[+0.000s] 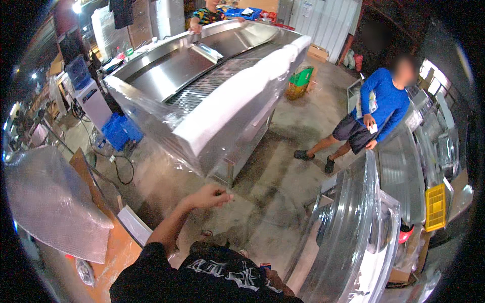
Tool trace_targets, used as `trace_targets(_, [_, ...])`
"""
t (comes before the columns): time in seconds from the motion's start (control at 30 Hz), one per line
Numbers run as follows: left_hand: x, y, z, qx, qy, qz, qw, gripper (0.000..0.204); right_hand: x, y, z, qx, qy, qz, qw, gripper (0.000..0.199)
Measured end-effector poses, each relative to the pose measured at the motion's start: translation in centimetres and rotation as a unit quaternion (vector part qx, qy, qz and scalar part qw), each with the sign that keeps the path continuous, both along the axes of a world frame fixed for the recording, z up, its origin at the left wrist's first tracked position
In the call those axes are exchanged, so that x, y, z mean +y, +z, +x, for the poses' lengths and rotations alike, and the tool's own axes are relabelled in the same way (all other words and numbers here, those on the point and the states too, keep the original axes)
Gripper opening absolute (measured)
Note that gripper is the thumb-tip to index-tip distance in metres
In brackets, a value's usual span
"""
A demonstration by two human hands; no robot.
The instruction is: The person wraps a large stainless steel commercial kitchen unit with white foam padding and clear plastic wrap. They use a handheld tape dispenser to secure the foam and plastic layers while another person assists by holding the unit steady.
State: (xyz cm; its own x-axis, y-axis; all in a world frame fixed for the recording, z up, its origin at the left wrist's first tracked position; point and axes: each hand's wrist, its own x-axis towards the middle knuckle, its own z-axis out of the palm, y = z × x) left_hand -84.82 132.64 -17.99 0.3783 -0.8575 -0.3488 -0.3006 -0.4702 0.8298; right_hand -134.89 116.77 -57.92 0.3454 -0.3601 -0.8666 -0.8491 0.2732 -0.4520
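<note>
Steel bench [202, 76], film-wrapped, looks heavy and slippery; grip its rim. Ahead of it, left hand [209, 196] curls loosely, empty; right hand [273, 278] pinches something small.

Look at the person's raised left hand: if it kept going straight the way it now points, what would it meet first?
Probably the wrapped steel counter. The left hand points up the picture toward its near corner, with only bare concrete floor between. Depth is unclear, so it might pass lower.
</note>
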Motion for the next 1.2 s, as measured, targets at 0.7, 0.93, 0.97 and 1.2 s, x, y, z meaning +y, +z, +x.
trace_targets(0.7, [33.8,-16.5,15.5,-0.024,0.351,0.105,0.930,0.052,7.4,-9.8,39.0,-0.168,0.042,-0.066,0.983,0.042])
trace_targets(0.93, [33.7,-17.1,28.0,-0.037,0.263,0.044,0.963,0.050,10.0,-12.7,47.5,-0.054,0.138,-0.003,0.989,0.047])
trace_targets(0.97, [34.0,-17.8,29.7,-0.039,0.262,0.038,0.964,0.050,10.5,-12.4,48.9,-0.023,0.143,-0.002,0.989,0.047])
trace_targets(1.2, [37.6,-23.8,41.2,-0.029,0.090,0.166,0.982,0.053,16.4,-5.3,60.6,0.034,0.153,0.029,0.987,0.048])
